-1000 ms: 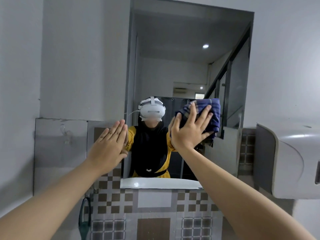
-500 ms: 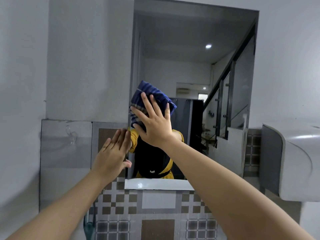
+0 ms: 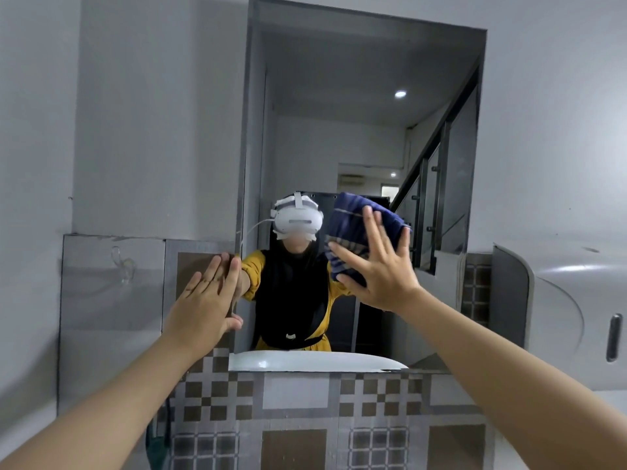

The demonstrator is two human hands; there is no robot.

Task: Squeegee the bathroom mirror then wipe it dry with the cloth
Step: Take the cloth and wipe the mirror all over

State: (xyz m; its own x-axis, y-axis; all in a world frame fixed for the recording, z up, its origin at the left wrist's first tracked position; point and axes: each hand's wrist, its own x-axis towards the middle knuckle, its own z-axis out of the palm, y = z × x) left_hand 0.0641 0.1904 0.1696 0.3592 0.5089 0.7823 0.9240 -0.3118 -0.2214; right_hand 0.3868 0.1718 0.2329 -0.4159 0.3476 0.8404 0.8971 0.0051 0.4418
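The tall bathroom mirror [image 3: 356,113] hangs on the wall straight ahead. My right hand [image 3: 380,266] lies flat with spread fingers on a folded dark blue striped cloth [image 3: 353,225], pressing it against the glass in the mirror's lower middle. My left hand [image 3: 207,300] rests flat and empty on the wall at the mirror's lower left edge, fingers together. No squeegee shows in the head view.
A white wall dispenser [image 3: 570,317] juts out at the right. Patterned grey and brown tiles [image 3: 298,412] run below the mirror. A clear wall hook [image 3: 122,262] sits on the grey panel at the left. A person with a white headset is reflected in the glass.
My right hand has swept the cloth across the glass, left to the mirror's left side and then back to the right. My left hand stayed at the mirror's edge.
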